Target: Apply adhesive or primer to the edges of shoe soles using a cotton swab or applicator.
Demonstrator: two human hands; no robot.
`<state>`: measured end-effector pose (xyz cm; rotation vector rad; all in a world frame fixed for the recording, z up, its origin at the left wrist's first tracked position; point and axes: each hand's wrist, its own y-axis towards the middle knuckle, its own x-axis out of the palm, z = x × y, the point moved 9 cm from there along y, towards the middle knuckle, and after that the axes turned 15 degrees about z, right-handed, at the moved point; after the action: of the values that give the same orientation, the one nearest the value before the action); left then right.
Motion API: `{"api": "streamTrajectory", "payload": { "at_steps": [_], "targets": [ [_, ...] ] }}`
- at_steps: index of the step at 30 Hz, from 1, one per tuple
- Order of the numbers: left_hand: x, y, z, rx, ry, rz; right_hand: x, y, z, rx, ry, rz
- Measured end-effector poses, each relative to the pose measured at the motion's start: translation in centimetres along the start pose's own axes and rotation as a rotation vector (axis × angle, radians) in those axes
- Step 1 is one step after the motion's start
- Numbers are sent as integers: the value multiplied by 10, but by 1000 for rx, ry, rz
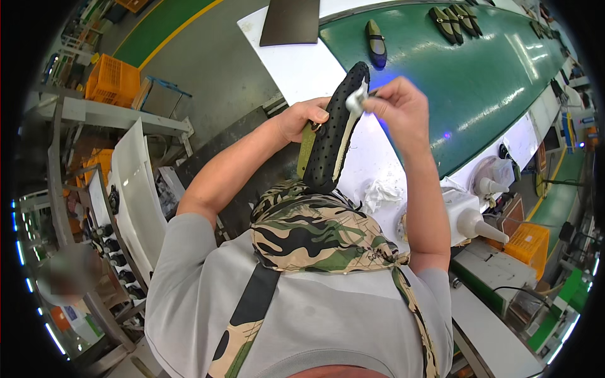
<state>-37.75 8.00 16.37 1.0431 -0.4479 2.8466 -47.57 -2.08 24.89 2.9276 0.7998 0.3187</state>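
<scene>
In front of my chest, my left hand (304, 120) grips a black shoe (329, 138) on its left side, thumb on top. Its dotted black face is turned toward me, a cream strip runs down its right edge, and an olive-green part shows below my thumb. My right hand (401, 108) pinches a small white wad, perhaps cloth (356, 101), against the shoe's upper right edge. Part of the wad is hidden by my fingers.
A green conveyor belt (454, 82) runs beyond a white table edge (277, 63). One shoe (376, 44) and several others (455, 24) lie on it. Crumpled white cloth (382, 194) and a white squeeze bottle (469, 220) sit at right. A dark board (290, 22) lies at the far end.
</scene>
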Motion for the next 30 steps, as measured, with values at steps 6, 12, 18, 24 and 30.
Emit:
{"api": "streamTrajectory", "payload": {
  "at_steps": [6,12,18,24,30],
  "targets": [
    [-31,-47,15,63,-95,37,52,7,-13,-327,-332,164],
    [-105,-111,16,179,-230,225,149,-63,25,-170,-294,-282],
    [-168,-179,10,277,-348,359,221,-100,57,-50,-308,-478],
    [-208,-235,-8,346,-515,414,284,-124,77,-80,-359,-578],
    [-248,-288,-21,377,-609,562,336,-145,104,82,-354,-788]
  ]
}}
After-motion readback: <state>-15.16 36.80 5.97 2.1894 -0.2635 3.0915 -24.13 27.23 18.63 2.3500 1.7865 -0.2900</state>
